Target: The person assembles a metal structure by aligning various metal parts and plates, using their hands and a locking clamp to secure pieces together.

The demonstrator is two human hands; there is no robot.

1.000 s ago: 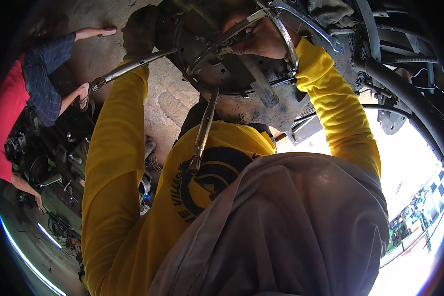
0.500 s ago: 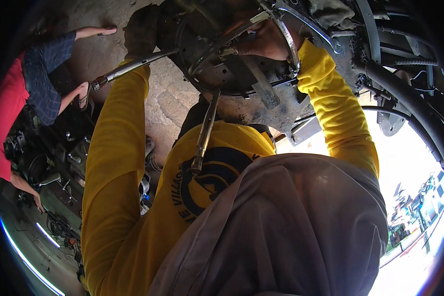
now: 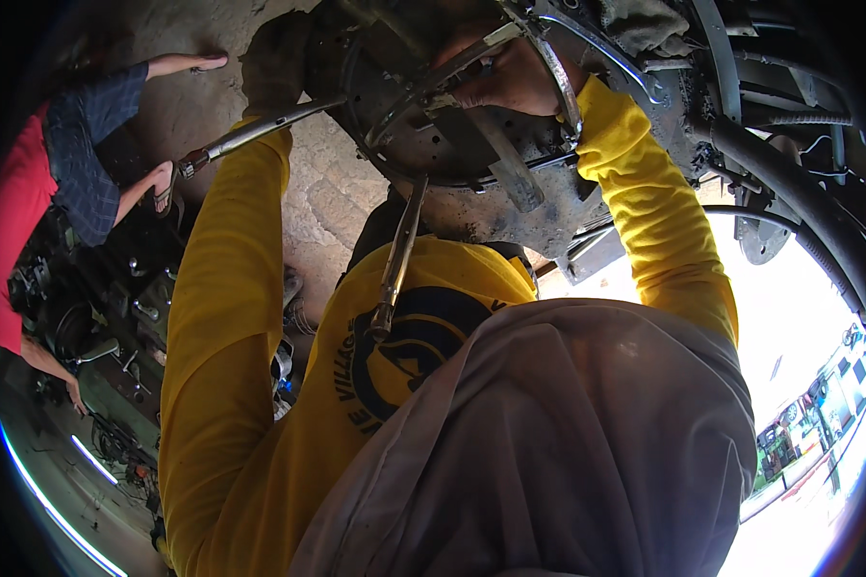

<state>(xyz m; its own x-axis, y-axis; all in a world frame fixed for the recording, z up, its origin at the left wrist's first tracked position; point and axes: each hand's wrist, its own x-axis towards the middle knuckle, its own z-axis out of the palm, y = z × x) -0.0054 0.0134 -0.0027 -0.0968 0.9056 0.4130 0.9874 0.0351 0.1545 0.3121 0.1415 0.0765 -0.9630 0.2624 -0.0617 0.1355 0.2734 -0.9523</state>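
My right hand (image 3: 520, 85) reaches in behind a curved metal bar (image 3: 556, 72) of a round metal frame (image 3: 351, 106). Its fingers are curled and pressed together by a small metal end (image 3: 440, 102); what they grip is too dark to make out. A dark covering, perhaps a glove, is on my left hand (image 3: 274, 72), which lies in shadow left of the frame, its fingers hidden. Two metal rods with ribbed ends stick out, one rod (image 3: 260, 133) across my left wrist, the other rod (image 3: 401, 260) toward my chest. A flat metal bar (image 3: 510, 168) slants below my right hand.
Dark hoses (image 3: 789, 183) and metal parts crowd the right side, with a crumpled cloth (image 3: 649, 27) at the top. On the left another person in a red shirt (image 3: 14, 231) stretches an arm toward a bench (image 3: 115, 298) covered with tools. Rough concrete floor (image 3: 327, 183) shows between.
My right hand and forearm have shifted very slightly to the left, the curved bar by the wrist with them. My left arm looks the same.
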